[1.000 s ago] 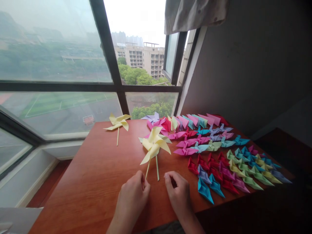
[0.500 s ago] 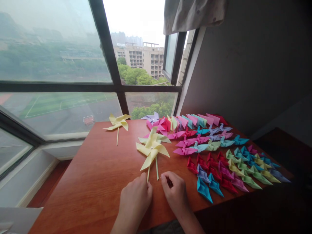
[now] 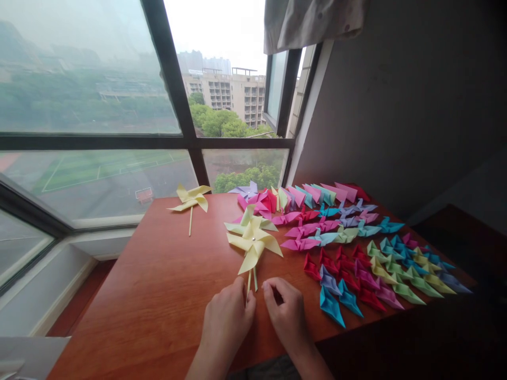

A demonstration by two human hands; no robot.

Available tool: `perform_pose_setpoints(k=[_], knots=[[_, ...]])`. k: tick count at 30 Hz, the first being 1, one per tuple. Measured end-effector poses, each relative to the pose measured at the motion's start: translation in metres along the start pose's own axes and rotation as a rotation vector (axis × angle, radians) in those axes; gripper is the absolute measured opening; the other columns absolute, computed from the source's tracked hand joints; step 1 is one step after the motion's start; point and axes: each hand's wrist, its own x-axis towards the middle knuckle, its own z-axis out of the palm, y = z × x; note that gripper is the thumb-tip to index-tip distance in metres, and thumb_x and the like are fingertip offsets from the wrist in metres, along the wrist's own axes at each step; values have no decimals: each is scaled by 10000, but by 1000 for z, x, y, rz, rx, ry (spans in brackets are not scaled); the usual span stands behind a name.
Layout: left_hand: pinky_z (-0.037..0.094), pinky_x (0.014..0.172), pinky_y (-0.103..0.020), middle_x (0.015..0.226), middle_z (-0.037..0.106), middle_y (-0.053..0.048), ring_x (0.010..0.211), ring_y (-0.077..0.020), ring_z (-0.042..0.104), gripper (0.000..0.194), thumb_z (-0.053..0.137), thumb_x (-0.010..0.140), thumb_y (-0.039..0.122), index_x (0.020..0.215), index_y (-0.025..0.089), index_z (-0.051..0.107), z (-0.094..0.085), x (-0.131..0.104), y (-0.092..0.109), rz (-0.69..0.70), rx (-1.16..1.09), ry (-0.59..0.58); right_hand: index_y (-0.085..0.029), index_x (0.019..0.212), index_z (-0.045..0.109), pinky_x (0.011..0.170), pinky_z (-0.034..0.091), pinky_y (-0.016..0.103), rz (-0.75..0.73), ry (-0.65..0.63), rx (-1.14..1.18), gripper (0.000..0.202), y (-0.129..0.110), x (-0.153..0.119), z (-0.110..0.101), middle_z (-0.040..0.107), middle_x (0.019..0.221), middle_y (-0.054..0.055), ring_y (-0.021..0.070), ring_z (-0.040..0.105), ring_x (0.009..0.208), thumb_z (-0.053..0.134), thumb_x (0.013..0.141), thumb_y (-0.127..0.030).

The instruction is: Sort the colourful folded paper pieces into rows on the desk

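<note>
My left hand (image 3: 226,316) is closed around the stick of a pale yellow paper pinwheel (image 3: 257,240). The pinwheel's blades point away from me, with a small pin at their middle. Partly behind it lies a pale green pinwheel (image 3: 233,227), whose stick ends just left of my right fingertips. My right hand (image 3: 285,309) rests near the table's front edge, thumb and forefinger curled together. Nothing shows between these fingers, and the stick appears just apart from them. Another yellow pinwheel (image 3: 190,198) lies at the far left of the table.
The brown table (image 3: 146,285) stands against a window. On its right are rows of folded paper boats (image 3: 331,306) and paper cranes (image 3: 301,243). Behind them are a purple pinwheel (image 3: 247,191), a pink pinwheel (image 3: 257,205) and a row of folded paper pieces (image 3: 312,194).
My left hand has shifted slightly right with the yellow pinwheel, which now covers more of the green one's stick. My right hand has barely moved.
</note>
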Motion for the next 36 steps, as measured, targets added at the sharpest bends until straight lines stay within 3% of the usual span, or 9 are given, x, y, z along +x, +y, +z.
perform_pose_setpoints(k=[7, 14, 18, 28, 33, 35, 36], knots=[[372, 616, -301, 859, 736, -73, 805, -278, 709, 180, 442, 943, 315, 948, 221, 596, 2, 4, 7, 33, -16, 17, -188, 745, 631, 606, 409, 220, -9, -2, 42, 268, -1, -1, 0, 648, 705, 14, 135, 603, 644, 484, 960, -255], [337, 605, -246, 781, 726, -27, 705, -176, 650, 226, 492, 930, 312, 788, 221, 642, -7, 13, -4, 265, -291, -32, -189, 746, 638, 596, 414, 214, -23, 6, 54, 260, -1, -1, -2, 644, 695, 9, 131, 601, 637, 493, 954, -248], [319, 598, -260, 753, 720, -49, 681, -184, 634, 278, 487, 920, 286, 708, 199, 645, -16, 17, -11, 221, -251, 2, -188, 749, 638, 592, 416, 210, -26, 13, 49, 256, -1, -1, -2, 647, 697, 9, 131, 604, 641, 504, 956, -258], [389, 682, -252, 894, 751, -34, 811, -206, 674, 215, 499, 887, 219, 928, 258, 706, -6, 5, -7, 382, -314, -45, -189, 733, 628, 582, 409, 211, -19, 7, 65, 269, -1, 0, -2, 626, 668, 4, 126, 590, 615, 491, 956, -253], [389, 641, -231, 799, 731, -14, 733, -176, 652, 209, 502, 877, 230, 923, 246, 706, -29, 20, -24, 458, -321, -106, -187, 738, 632, 572, 400, 211, -12, 19, 58, 274, 1, -1, -2, 612, 658, 2, 123, 575, 600, 490, 958, -268], [403, 660, -235, 804, 727, -17, 724, -169, 651, 250, 455, 924, 296, 909, 236, 697, -45, 39, -42, 356, -259, -31, -185, 733, 629, 558, 389, 210, -12, 22, 56, 277, 1, -1, -1, 597, 643, -2, 118, 559, 581, 494, 956, -278], [410, 667, -241, 823, 730, -26, 745, -181, 657, 262, 451, 931, 335, 943, 233, 692, -54, 51, -53, 229, -179, 46, -185, 728, 628, 551, 383, 211, -9, 23, 56, 280, 2, -1, -1, 589, 634, -4, 116, 551, 571, 495, 955, -281]])
